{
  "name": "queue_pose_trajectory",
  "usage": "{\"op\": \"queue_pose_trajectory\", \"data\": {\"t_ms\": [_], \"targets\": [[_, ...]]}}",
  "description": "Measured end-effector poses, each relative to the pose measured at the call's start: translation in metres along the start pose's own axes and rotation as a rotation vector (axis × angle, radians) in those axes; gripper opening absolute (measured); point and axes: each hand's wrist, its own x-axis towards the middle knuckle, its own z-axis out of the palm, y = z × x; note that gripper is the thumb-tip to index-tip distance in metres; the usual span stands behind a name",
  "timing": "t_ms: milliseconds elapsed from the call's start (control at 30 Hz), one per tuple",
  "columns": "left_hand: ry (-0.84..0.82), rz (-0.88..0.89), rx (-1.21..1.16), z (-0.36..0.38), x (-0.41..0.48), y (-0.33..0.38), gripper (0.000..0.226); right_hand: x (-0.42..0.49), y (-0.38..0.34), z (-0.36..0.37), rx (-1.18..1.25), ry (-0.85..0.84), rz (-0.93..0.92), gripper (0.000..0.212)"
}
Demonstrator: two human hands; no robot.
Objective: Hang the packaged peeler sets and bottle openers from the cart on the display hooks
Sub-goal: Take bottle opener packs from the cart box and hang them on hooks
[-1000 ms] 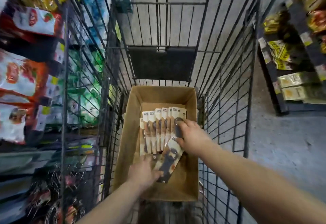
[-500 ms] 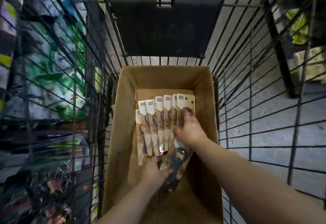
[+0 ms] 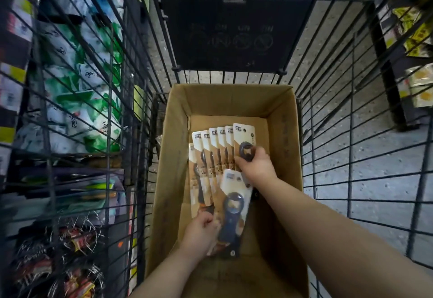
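A wire shopping cart (image 3: 311,133) is seen from above, with an open cardboard box (image 3: 173,157) sitting on its floor. Inside the box lies a fanned row of packaged bottle openers (image 3: 210,157), tan cards overlapping like a spread hand of playing cards, tops pointing to the cart's far end. One loose packaged opener (image 3: 230,218) rests slantwise over the lower ends of the fan, hiding them; its dark blue opener faces up.

The person's left hand (image 3: 199,232) is at the near end of the fan, fingers curled round the card edges there; whether it also grips the loose pack cannot be told. The right hand (image 3: 256,166) reaches over the box, fingers bent down onto the rightmost card, fingertips on the opener's ring. Its forearm covers the box's near right corner.

A dark panel (image 3: 234,28) closes the far end of the cart. Through the left bars show shelves of green and white packets (image 3: 77,100), and lower down red packets on wire hooks (image 3: 75,241). Through the right bars are yellow packets (image 3: 417,37) on a dark shelf and grey speckled floor (image 3: 363,157).
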Motion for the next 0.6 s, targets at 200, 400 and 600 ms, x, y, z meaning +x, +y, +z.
{"op": "queue_pose_trajectory", "data": {"t_ms": [200, 400, 600], "targets": [[0.085, -0.017, -0.238, -0.018, 0.001, 0.008, 0.015, 0.012, -0.005, 0.004, -0.093, 0.079, 0.130, 0.068], [0.129, -0.019, -0.390, -0.022, -0.001, 0.007, 0.015, 0.012, 0.003, 0.006, -0.106, 0.083, 0.143, 0.076], [0.166, 0.025, -0.411, -0.023, -0.005, 0.011, 0.006, -0.003, 0.007, 0.006, 0.002, 0.160, -0.018, 0.058]]}}
